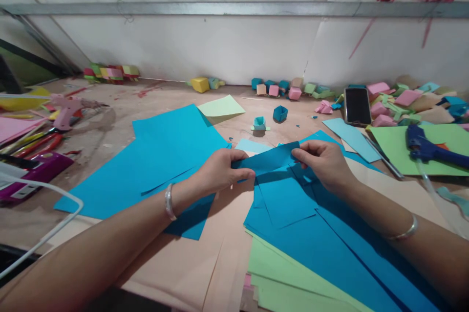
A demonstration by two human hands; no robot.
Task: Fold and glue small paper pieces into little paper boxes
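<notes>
A small blue paper piece (269, 159) is held up just above the table, folded along its length. My left hand (222, 170) pinches its left end, thumb on top. My right hand (324, 160) pinches its right end with closed fingers. Below the hands lies a fan of blue paper sheets (293, 214) over green sheets (278, 273). A larger stack of blue sheets (161, 160) lies to the left of my left hand.
A black phone (357, 105) and a blue glue gun (427, 148) on green paper lie at the right. Small folded paper boxes (280, 113) line the back by the wall. Scissors and a purple tool (32, 170) sit at the left, with a white cable (44, 189).
</notes>
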